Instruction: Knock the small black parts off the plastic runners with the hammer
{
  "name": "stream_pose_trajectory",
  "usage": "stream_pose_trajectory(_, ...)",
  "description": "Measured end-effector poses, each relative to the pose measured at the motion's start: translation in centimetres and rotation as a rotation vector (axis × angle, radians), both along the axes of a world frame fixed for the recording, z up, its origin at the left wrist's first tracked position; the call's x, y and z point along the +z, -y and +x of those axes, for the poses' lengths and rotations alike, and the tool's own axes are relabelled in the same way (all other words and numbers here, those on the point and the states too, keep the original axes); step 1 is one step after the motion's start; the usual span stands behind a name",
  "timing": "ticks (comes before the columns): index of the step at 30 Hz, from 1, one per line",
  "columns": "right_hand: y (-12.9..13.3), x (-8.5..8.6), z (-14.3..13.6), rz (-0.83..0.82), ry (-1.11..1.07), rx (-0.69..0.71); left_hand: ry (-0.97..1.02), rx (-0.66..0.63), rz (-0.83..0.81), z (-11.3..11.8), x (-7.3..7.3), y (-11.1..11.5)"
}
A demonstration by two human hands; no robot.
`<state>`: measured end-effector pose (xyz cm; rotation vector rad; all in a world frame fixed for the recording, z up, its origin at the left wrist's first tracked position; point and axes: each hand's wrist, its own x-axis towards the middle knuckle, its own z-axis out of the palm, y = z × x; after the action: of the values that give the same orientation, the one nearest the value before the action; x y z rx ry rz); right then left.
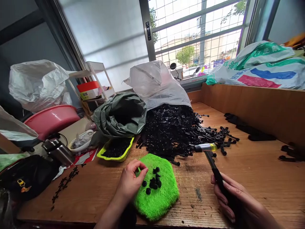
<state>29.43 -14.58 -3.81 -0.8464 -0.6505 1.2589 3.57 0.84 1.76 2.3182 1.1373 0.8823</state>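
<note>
My right hand [234, 197] is wrapped round the black handle of a hammer [206, 147]. Its metal head, with a yellow transparent end, points toward the black pile. Over the left side of a bright green fluffy mat [164, 200], my left hand [133, 176] has thumb and forefinger curled together in a pinch; whatever is between the fingertips is too small or hidden to make out. Several small black round parts [154, 183] lie on the mat, just right of those fingers. Beyond the mat spreads a large heap of black plastic strips with round ends [166, 130].
The heap spills from a white sack [166, 86]. Left of it are a yellow basket [127, 152] of small black pieces and a dark green sack [119, 117]. A steel flask [58, 151], black strips [64, 183] and a wooden partition [252, 105] also stand or lie around.
</note>
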Motion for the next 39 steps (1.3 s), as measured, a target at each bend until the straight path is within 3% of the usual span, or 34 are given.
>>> stream_pose_trajectory(9, 0.0, 0.6, -0.4, -0.006, 0.024, -0.014, -0.175, -0.132, -0.204, 2.9, 0.6, -1.4)
stream_pose_trajectory(18, 0.2, 0.6, -0.2, -0.022, 0.038, -0.003, -0.213, -0.169, 0.069, 0.2, 0.6, -1.4)
stream_pose_trajectory(27, 0.1, -0.1, 0.3, -0.031, 0.056, 0.011, -0.206, -0.262, -0.013, 0.1, 1.7, 0.2)
stream_pose_trajectory(34, -0.1, -0.1, 0.4, -0.032, 0.075, 0.020, -0.293, -0.191, -0.106, 1.1, 1.8, -0.2)
stream_pose_trajectory(39, 0.4, 0.6, 0.1, -0.036, 0.075, 0.005, -0.256, -0.166, -0.077, 0.9, 1.6, -0.2)
